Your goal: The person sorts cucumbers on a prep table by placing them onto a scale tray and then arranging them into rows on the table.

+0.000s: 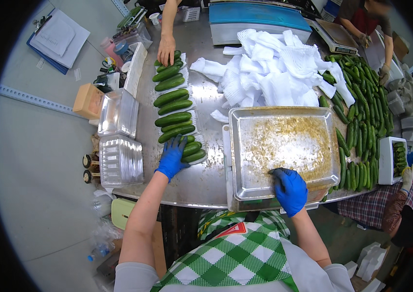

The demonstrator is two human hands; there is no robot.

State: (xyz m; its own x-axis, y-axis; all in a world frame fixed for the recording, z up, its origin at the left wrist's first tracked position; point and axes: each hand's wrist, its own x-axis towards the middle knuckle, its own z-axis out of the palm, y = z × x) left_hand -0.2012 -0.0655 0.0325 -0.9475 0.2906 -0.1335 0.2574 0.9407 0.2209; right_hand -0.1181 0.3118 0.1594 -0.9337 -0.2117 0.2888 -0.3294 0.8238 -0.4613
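My left hand (pixel 172 157), in a blue glove, rests at the near end of a row of cucumbers (pixel 173 119) laid on white foam netting; its fingertips touch the nearest cucumbers, and whether they grip one cannot be told. My right hand (pixel 290 191), gloved in blue, is over the near part of a metal tray (pixel 283 146) with brownish residue, fingers curled, nothing visible in it. Another person's bare hand (pixel 166 50) touches the far end of the row. Behind the tray lies a heap of white foam net sleeves (pixel 275 69).
Clear plastic containers (pixel 120 160) are stacked at the left edge of the steel table (pixel 206 186). A large pile of cucumbers (pixel 363 109) lies right, beside a scale (pixel 334 36) and a white foam box (pixel 385 160). Two co-workers are at the right. A blue-lidded bin (pixel 261 22) stands behind.
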